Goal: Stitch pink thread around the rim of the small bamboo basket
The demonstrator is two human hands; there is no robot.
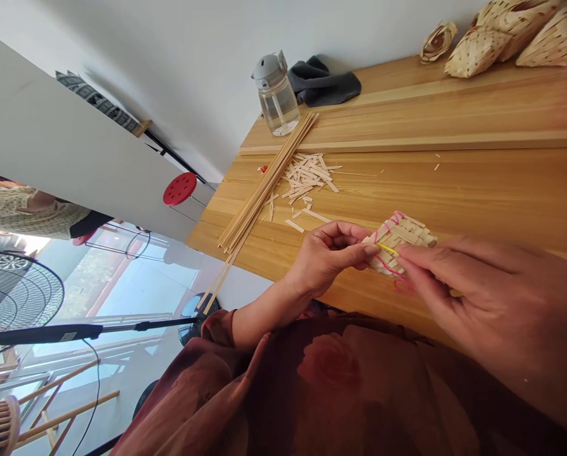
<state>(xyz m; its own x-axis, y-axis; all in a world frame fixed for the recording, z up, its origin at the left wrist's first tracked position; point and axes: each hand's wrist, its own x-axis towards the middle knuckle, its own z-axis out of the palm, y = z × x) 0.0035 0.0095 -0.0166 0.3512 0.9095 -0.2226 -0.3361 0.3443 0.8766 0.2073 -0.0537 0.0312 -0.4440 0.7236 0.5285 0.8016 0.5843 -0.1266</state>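
Observation:
A small woven piece of pale flat strips [409, 233] is held above the table's near edge. My left hand [328, 256] is closed, pinching its left end between thumb and fingers. Pink thread [388, 266] runs in stitches along the top of the piece and crosses its lower part, with a loose tangle below. My right hand [487, 291], blurred at the back, is closed at the piece's right side. Its thumb and forefinger pinch a thin yellow strand-like thing [386, 248] that lies across the weave; whether this is a needle or a cord I cannot tell.
On the wooden table [478, 183] are a bundle of long thin strips [269, 183], a pile of short strip offcuts [309, 174], a clear bottle [278, 104], a dark cloth [326, 82] and woven baskets [483, 47]. A red stool [180, 189], a fan [18, 297] and another person [27, 212] are at left.

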